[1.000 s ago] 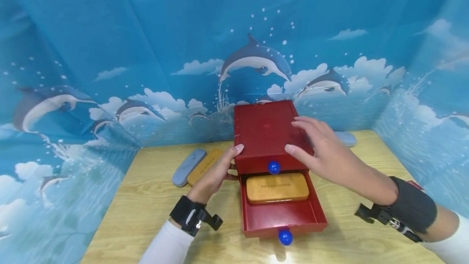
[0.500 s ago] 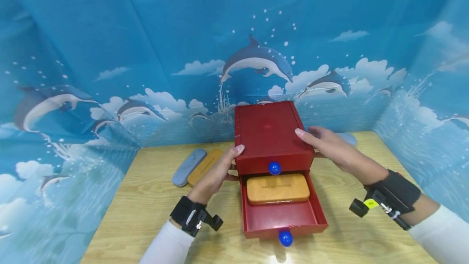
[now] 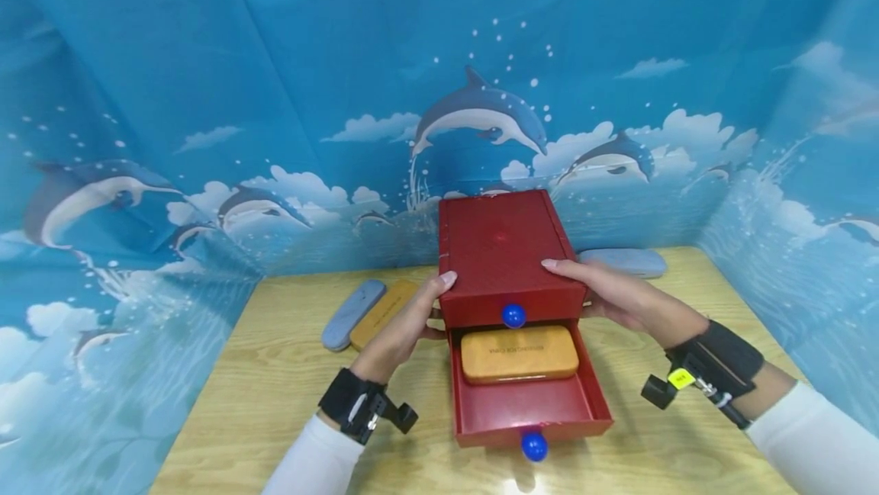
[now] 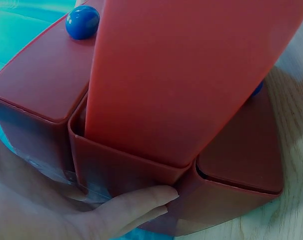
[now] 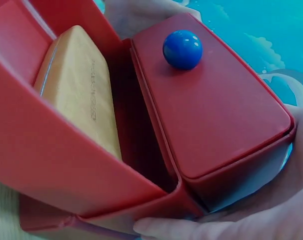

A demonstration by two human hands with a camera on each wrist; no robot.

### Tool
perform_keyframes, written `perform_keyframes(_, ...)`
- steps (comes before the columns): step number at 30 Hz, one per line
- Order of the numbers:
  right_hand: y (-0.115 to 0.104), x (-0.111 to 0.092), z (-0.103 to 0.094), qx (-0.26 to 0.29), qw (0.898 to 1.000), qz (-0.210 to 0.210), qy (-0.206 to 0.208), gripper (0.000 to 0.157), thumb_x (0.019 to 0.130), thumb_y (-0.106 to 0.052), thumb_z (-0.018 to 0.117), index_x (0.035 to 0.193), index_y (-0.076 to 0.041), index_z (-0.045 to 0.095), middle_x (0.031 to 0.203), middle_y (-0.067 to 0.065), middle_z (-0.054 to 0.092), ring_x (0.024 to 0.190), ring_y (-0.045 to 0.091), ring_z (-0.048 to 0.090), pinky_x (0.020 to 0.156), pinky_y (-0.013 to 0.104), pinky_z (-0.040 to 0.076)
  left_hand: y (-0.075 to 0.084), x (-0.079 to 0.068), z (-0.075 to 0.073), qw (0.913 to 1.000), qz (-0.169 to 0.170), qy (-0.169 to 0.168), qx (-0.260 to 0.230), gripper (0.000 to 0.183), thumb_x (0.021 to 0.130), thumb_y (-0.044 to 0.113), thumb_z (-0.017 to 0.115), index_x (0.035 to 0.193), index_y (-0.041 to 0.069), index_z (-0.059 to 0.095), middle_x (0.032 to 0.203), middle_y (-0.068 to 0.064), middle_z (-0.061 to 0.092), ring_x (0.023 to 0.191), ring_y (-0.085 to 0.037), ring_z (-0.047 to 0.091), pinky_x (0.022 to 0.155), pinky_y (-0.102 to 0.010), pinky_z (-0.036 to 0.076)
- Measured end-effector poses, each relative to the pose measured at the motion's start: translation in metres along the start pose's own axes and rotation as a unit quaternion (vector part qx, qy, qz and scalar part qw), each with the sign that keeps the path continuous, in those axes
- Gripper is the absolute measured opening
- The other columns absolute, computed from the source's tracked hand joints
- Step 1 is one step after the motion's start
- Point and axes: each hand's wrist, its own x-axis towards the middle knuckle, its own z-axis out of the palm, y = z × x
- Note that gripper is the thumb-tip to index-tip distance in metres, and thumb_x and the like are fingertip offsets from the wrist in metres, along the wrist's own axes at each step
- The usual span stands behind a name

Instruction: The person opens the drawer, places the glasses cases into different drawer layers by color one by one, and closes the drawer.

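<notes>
A red drawer cabinet (image 3: 504, 247) stands at the middle of the table with blue ball knobs. Its middle drawer (image 3: 522, 407) is pulled out, and a yellow glasses case (image 3: 519, 354) lies inside toward the back. My left hand (image 3: 405, 327) holds the cabinet's left side, thumb on the top edge. In the left wrist view, its fingers (image 4: 136, 205) lie along the side wall. On the opposite side my right hand (image 3: 621, 297) holds the cabinet, its thumb over the top edge and its fingers against the side wall, partly hidden.
Left of the cabinet, a blue-grey glasses case (image 3: 353, 315) and another yellow case (image 3: 384, 313) lie side by side on the wooden table (image 3: 275, 373). Behind my right hand is one more blue-grey case (image 3: 625, 261). A dolphin-print curtain (image 3: 330, 60) surrounds the back and sides.
My right hand has come down from above the cabinet's top to its right side, and its thumb has settled on the top edge. The left hand and the open drawer stay put.
</notes>
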Motion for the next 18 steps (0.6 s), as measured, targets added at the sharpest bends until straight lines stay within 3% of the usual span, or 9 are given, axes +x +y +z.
perform_keyframes(10,0.009,0.001,0.01,0.094,0.995,-0.027,-0.005,0.066,0.098,-0.041,0.047,0.147,-0.009,0.016,0.139,0.017,0.036,0.122,0.031,0.043,0.097,0.046,0.04,-0.001,0.0,0.0,1.0,0.001,-0.001,0.008,0.071,0.086,0.071,0.044,0.142,0.028,0.033,0.128,-0.013,0.046,0.105,-0.035,0.051,0.078,-0.048,0.051)
perform_keyframes(18,0.009,0.002,0.016,0.106,0.994,-0.026,0.02,0.063,0.097,-0.042,0.048,0.146,-0.014,0.018,0.139,0.015,0.036,0.122,0.032,0.041,0.096,0.048,0.041,-0.001,0.0,-0.003,0.9998,0.004,-0.021,-0.001,0.071,0.087,0.07,0.044,0.144,0.031,0.029,0.132,-0.012,0.043,0.108,-0.035,0.051,0.081,-0.049,0.049)
